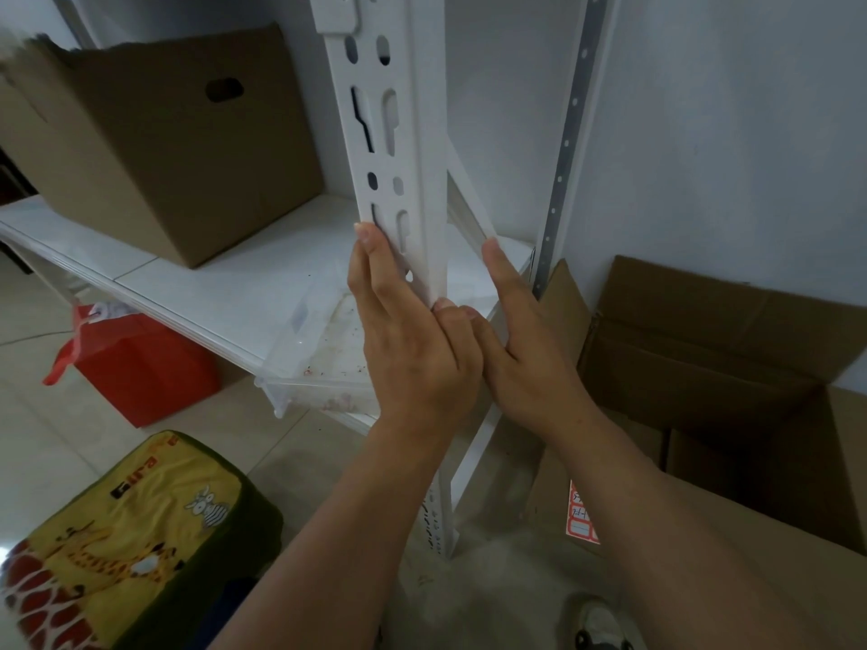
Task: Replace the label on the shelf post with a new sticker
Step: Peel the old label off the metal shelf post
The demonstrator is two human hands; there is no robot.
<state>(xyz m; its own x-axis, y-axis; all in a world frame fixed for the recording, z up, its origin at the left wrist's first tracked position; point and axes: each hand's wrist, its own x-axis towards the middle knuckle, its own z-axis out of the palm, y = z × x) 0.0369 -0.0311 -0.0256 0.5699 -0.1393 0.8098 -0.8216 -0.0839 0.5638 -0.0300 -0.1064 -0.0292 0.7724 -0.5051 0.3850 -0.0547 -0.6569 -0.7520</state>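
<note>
A white slotted shelf post (403,147) rises through the middle of the view. My left hand (413,335) lies flat against the post's front face, fingers straight and pointing up, thumb at the post's corner edge. My right hand (516,340) lies along the post's right side with straight fingers, its thumb meeting the left thumb at the corner. Any label under the hands is hidden. A sheet of red-bordered stickers (581,516) lies on the cardboard box (703,555) at the lower right, partly behind my right forearm.
A brown cardboard box (178,147) stands on the white shelf (225,274). Below the shelf are a clear plastic bin (323,368) and a red bag (140,368). A yellow giraffe-print stool (136,541) sits at lower left. A second perforated post (563,147) stands by the wall.
</note>
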